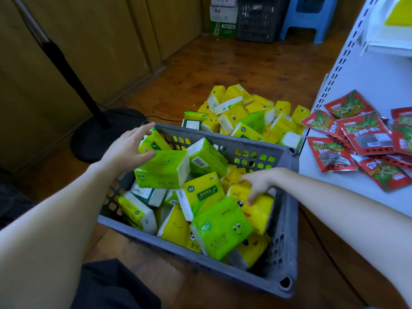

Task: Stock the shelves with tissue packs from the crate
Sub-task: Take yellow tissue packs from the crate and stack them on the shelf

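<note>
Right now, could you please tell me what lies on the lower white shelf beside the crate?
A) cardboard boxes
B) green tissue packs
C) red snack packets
C: red snack packets lie spread over the shelf, while the tissue packs are in the crate and on the floor.
</note>
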